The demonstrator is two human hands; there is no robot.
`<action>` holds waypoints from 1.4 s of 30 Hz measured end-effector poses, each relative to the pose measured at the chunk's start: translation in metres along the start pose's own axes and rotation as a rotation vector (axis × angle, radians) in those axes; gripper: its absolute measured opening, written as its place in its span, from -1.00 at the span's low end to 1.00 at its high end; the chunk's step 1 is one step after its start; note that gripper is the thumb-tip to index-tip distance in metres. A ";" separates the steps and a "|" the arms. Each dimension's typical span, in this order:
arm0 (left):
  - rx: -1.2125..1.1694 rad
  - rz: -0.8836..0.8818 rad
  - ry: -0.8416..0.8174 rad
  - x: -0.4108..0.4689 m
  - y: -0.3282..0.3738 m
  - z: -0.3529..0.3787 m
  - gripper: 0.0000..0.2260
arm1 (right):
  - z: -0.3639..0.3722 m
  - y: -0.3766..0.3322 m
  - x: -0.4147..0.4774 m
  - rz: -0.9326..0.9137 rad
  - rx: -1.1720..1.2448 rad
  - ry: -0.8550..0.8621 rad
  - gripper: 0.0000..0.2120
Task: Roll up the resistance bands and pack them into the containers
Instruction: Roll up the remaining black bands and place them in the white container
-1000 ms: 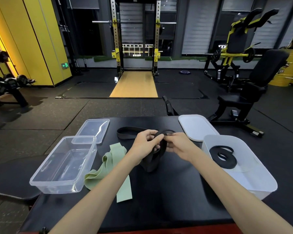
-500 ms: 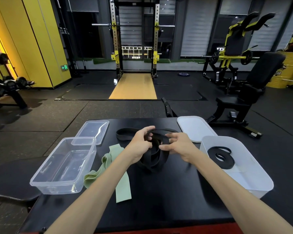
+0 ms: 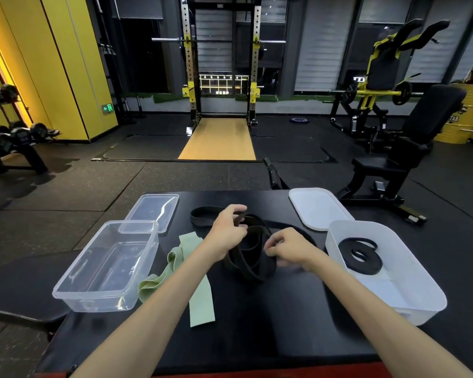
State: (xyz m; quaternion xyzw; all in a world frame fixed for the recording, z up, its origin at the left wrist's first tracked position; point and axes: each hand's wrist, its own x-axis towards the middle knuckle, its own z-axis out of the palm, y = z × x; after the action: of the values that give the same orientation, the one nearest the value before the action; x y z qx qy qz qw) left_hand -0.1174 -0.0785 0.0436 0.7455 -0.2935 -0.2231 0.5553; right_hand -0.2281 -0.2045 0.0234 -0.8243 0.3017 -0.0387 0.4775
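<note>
A black resistance band [image 3: 250,257] is held above the middle of the black table [image 3: 257,323], loosely looped. My left hand [image 3: 227,230] grips its upper loops, and my right hand [image 3: 287,248] pinches its right side. Part of the band trails back to a loop [image 3: 200,216] lying behind my left hand. A pale green band [image 3: 194,285] lies loose on the table under my left forearm. A clear container [image 3: 107,266] stands empty at the left. A white container [image 3: 410,293] at the right holds a rolled black band [image 3: 361,255].
A clear lid [image 3: 153,211] lies behind the clear container and a white lid [image 3: 318,207] behind the white one. Beyond the table are a gym floor, a squat rack, a dumbbell rack at left and weight machines at right.
The tight black roll has come loose into wide loops. My hands have moved apart; the right hand has dropped lower and to the right.
</note>
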 end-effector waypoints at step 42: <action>-0.124 0.507 -0.123 -0.015 0.116 -0.043 -0.87 | -0.092 -0.127 -0.057 -0.634 0.365 0.219 -0.79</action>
State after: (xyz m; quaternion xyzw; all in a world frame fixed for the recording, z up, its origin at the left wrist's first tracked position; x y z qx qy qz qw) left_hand -0.1216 -0.0624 0.1670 0.5977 -0.4899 -0.1393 0.6191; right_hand -0.2483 -0.1981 0.1889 -0.7692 0.0691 -0.3256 0.5455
